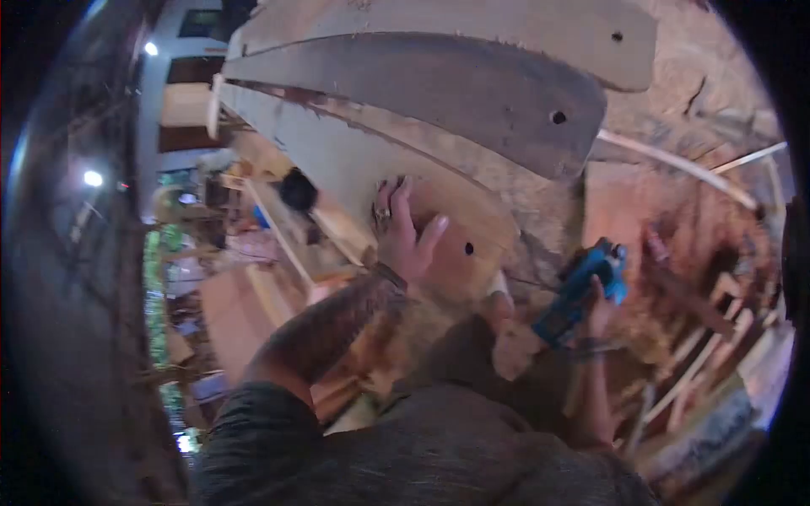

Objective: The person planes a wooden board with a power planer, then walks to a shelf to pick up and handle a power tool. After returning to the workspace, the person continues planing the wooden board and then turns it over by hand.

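My left hand (409, 240) rests on a light wooden board (346, 173) with a rounded end and a small hole, its fingers spread. Down at the right, my right hand (601, 310) is wrapped around a blue handheld power tool (578, 295), apart from the board. Blur hides the tool's exact kind. Beyond the light board lies a darker, similarly shaped board (439, 93), also with a hole near its wide end. Another pale board (540, 34) lies past that one.
Dusty ground (675, 63) lies beyond the boards. A pale strip (683, 164) and reddish-brown planks (629, 202) are at the right, with several wood scraps below them. At the left are more timber pieces (245, 312) and a dark round object (297, 191).
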Demonstrator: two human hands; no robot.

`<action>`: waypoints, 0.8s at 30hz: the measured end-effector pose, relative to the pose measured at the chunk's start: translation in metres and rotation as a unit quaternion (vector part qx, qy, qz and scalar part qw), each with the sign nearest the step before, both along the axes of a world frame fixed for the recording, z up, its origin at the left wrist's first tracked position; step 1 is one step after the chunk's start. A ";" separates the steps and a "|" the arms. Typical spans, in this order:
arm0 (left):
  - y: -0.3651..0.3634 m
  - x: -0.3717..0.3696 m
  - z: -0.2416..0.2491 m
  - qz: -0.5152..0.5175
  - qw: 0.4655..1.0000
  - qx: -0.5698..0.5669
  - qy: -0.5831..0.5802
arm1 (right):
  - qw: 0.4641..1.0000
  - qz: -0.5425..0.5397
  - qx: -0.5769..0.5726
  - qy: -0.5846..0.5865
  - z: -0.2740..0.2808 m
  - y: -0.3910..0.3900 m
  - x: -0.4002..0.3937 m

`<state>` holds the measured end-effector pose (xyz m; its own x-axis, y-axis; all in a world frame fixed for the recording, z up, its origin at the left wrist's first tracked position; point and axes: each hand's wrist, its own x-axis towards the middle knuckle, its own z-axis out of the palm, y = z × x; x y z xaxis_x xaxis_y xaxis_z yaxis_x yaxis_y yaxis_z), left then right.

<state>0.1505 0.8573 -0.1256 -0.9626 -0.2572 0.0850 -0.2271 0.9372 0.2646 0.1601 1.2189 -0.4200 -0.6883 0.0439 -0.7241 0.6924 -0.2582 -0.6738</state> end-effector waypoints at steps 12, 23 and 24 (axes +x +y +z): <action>-0.004 0.009 -0.004 0.046 0.978 0.043 0.197 | 0.786 0.206 0.370 0.450 0.319 0.054 -0.041; -0.015 0.043 0.011 0.187 0.723 0.632 0.207 | 0.798 0.489 0.194 0.293 0.498 0.036 -0.053; -0.021 0.057 0.004 0.215 0.696 0.645 0.231 | 0.810 0.502 0.167 0.253 0.487 0.031 -0.062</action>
<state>0.2071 0.8359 -0.1213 -0.7191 -0.6626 -0.2094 -0.0255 -0.2760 0.9608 0.0980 1.2496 0.0673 -0.7038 -0.5862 -0.4013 0.0539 0.5193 -0.8529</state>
